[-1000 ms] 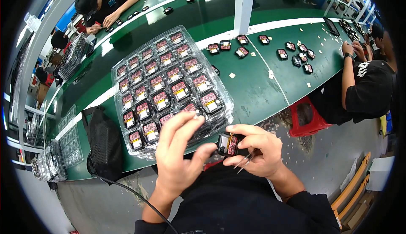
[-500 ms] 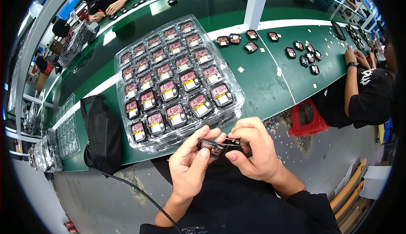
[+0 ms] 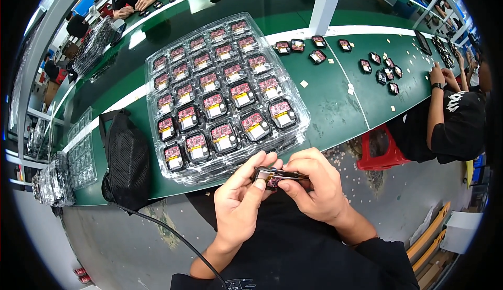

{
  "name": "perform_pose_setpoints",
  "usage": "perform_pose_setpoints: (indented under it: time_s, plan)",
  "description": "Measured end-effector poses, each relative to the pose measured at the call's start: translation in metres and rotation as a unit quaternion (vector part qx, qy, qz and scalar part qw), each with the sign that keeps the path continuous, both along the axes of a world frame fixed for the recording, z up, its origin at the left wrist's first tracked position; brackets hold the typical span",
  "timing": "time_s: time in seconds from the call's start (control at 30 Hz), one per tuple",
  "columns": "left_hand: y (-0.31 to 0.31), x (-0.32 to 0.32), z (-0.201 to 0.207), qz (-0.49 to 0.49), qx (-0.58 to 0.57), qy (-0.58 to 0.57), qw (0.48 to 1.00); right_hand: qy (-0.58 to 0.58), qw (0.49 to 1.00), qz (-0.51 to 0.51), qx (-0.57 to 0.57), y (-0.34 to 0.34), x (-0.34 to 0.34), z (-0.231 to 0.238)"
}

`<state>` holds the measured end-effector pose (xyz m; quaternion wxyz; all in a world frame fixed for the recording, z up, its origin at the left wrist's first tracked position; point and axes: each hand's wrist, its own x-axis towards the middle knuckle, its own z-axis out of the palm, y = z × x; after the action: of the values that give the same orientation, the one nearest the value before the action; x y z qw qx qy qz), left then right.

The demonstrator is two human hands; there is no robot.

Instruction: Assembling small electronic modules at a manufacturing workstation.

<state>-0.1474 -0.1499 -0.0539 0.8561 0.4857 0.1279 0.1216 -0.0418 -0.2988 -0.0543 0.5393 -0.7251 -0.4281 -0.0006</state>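
My left hand (image 3: 237,202) is closed round a small black device housing (image 3: 266,174), thumb on its near side. Part of a reddish circuit board shows in the housing; the rest is covered by fingers. Between the thumb and fingers of my right hand (image 3: 320,188) is a pair of dark tweezers (image 3: 293,175), their tips pointing left and reaching the housing. Whether the tips grip anything is too small to see. Just beyond my hands lies a stack of clear plastic trays (image 3: 299,116), its top pockets filled with similar open housings with red boards.
A black bag (image 3: 128,159) stands left of the trays, with a black cable (image 3: 167,231) running toward me. Loose housings (image 3: 387,73) and pale squares lie on the green bench (image 3: 325,106). Co-workers sit at right and far left. A red stool (image 3: 382,151) stands at right.
The housing has turned in my left hand, so its edge faces differently. The tweezers' prongs, apart before, look closer together now. The whole view has shifted slightly.
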Motion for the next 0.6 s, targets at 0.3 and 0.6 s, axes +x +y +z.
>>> perform_pose_setpoints:
  time_s: [0.3,0.6]
  plan:
    - [0.005,-0.002,-0.020,-0.015,-0.027,-0.113,0.993,0.093,0.993,0.001,0.073,0.002,0.000,0.000]
    - [0.004,-0.002,-0.019,0.058,-0.047,-0.100,0.992,-0.279,0.957,-0.084,0.020,-0.001,0.010,-0.019]
